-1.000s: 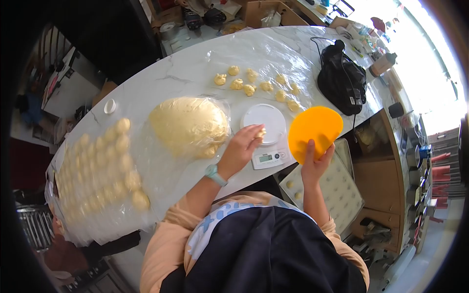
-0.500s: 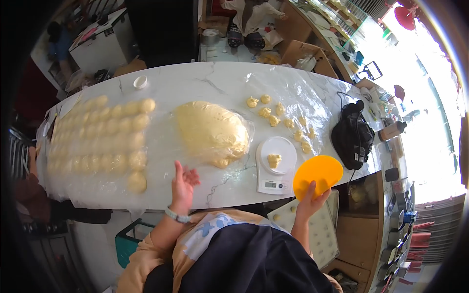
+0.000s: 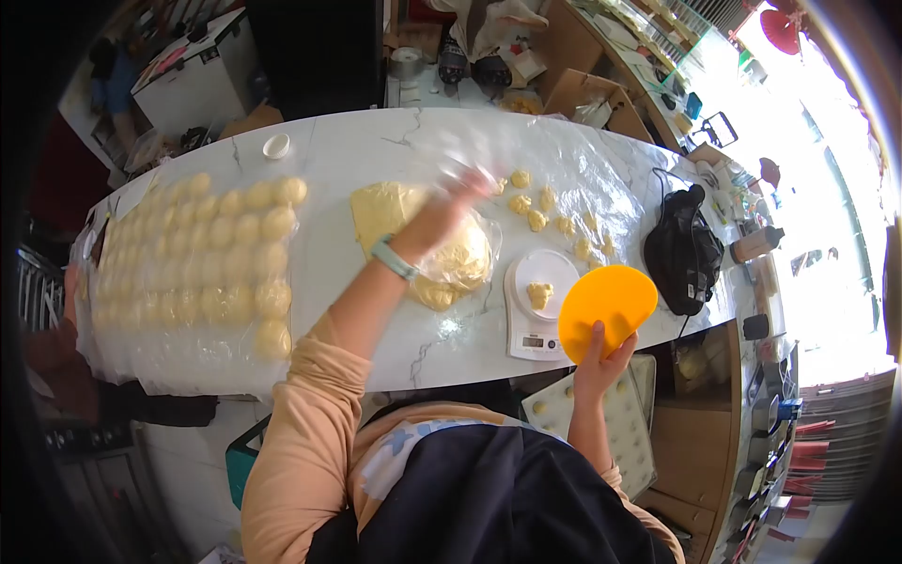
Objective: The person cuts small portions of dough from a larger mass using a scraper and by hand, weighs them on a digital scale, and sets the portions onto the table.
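My left hand (image 3: 465,188) is blurred by motion over the far side of a large mound of yellow dough (image 3: 381,211). Clear plastic film (image 3: 451,141) bunches up around its fingers, which appear closed on it. Part of the dough shows bare; film clings to its right side. In my right hand (image 3: 598,371) is a round-edged orange dough scraper (image 3: 611,305), held up above the table's near edge. Beside the scraper stands a white kitchen scale (image 3: 531,329) with a small dough piece (image 3: 539,295) on its plate. Several small dough lumps (image 3: 536,220) lie beyond the scale.
Rows of dough balls (image 3: 221,230) under plastic fill the left of the marble table (image 3: 366,362). A small white cup (image 3: 276,146) stands at the back. On the right sits a black bag (image 3: 678,254). Below the near edge, a tray (image 3: 615,423) holds small round pieces.
My left hand has swept from the table's near side, where it was open, up and across the dough, and the film there is now lifted. The scraper has tilted and shifted up slightly.
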Tool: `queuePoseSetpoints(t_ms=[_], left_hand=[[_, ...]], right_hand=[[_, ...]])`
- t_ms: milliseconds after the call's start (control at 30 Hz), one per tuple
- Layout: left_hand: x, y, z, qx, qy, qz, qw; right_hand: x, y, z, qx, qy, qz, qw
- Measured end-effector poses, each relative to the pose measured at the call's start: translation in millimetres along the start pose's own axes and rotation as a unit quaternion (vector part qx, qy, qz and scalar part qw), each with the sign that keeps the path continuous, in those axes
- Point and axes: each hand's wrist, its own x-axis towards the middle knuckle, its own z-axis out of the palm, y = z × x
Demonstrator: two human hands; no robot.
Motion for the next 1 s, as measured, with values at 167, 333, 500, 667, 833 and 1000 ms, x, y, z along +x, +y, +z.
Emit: queuePoseSetpoints(t_ms=[167, 333, 500, 667, 833, 1000], left_hand=[[-15.5, 3.0, 0.1, 0.389, -0.337, 0.012, 0.857], [-15.5, -23.2, -107.4, 0.116, 0.112, -0.006, 0.987], [-38.6, -114.3, -165.0, 0.087, 0.157, -0.122, 0.976], [-57.0, -87.1, -140.9, 0.001, 0.163, -0.127, 0.979], [-65.8, -76.6, -142.3, 0.115, 0.184, -0.081, 0.973], [-77.3, -58.3, -149.4, 0.108, 0.194, -0.156, 0.963]], right_hand=[[13.9, -7.4, 4.6, 0.020, -0.023, -0.045, 0.999], [52.4, -64.7, 46.8, 0.144, -0.088, -0.053, 0.984], [59.8, -83.7, 168.4, -0.044, -0.455, -0.156, 0.876], [93.3, -66.2, 321.9, -0.189, -0.543, -0.084, 0.814], [81.6, -77.7, 393.2, -0.349, -0.682, 0.021, 0.642], [22.4, -25.2, 367.5, -0.283, -0.575, -0.154, 0.752]])
